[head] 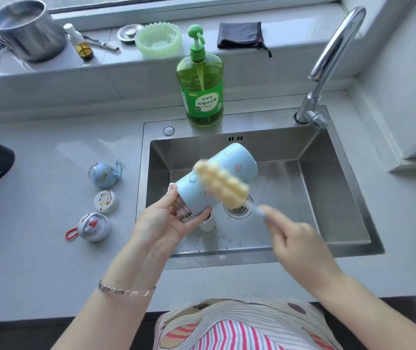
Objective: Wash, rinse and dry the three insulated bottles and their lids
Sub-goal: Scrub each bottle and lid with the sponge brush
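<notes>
So this looks like early days in the wash. The left hand (pixel 169 218) is wrapped around the threaded mouth end of a light blue insulated bottle (pixel 223 170), holding it tilted over the sink (pixel 340 210) with its base pointing up and away. The right hand (pixel 300 238) is pinched around the thin handle of a yellow sponge bottle brush (pixel 220 184), and the sponge head lies across the outside of the bottle. It's blurry, so I'd guess it's mid-scrub.

Just under the left hand there's something pale in the sink near the drain (pixel 238 209), maybe another bottle, but it's mostly hidden so I can't say. I can't spot a third bottle at all.

The three lids sit in a loose line on the desk (pixel 50 248) left of the sink: a blue lid with a strap (pixel 104 174), a small white cap (pixel 106 201) with brownish smears, and a grey lid with a red loop (pixel 92 226). They look untouched and unwashed to me.

The green dish soap bottle (pixel 200 82) stands on the sink's back edge, and the tap (pixel 328 64) isn't running. A dark cloth (pixel 241 35) is folded on the windowsill. So rinsing, drying and all the lids look like they're left to do.
</notes>
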`<state>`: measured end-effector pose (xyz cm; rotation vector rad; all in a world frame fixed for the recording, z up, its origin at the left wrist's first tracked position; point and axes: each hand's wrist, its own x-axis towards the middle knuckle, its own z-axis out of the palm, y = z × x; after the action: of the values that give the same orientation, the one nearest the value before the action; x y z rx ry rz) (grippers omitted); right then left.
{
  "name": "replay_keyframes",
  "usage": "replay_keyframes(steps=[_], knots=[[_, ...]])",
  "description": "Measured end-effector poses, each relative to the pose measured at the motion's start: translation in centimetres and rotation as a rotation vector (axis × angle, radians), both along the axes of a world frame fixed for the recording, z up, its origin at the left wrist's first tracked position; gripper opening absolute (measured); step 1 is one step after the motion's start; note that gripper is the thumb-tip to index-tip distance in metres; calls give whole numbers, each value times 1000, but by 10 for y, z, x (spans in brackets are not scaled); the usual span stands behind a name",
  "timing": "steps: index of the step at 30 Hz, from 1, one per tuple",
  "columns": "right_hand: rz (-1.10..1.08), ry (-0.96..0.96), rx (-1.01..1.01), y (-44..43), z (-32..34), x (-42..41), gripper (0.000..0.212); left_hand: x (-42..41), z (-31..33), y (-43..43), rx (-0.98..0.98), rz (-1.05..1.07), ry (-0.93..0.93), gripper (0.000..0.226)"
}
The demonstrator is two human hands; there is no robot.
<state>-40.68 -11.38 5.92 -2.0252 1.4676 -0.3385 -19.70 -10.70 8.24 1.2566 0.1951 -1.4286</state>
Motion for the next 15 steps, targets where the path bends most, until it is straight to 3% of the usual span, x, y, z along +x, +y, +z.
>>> replay_keyframes(steps=[2,6,10,13,15], knots=[[-84,-10,-13,-8,-1,-2,31,1,0,-1,4,19,1,21],[109,10,-2,17,15,8,34,5,3,-1,6,27,57,25],[-127,-4,-71,-13,1,-12,32,8,5,1,26,61,92,21],[119,7,-9,13,12,-1,33,8,5,1,55,47,92,22],[88,5,-15,12,7,-6,33,7,7,0,55,35,78,23]])
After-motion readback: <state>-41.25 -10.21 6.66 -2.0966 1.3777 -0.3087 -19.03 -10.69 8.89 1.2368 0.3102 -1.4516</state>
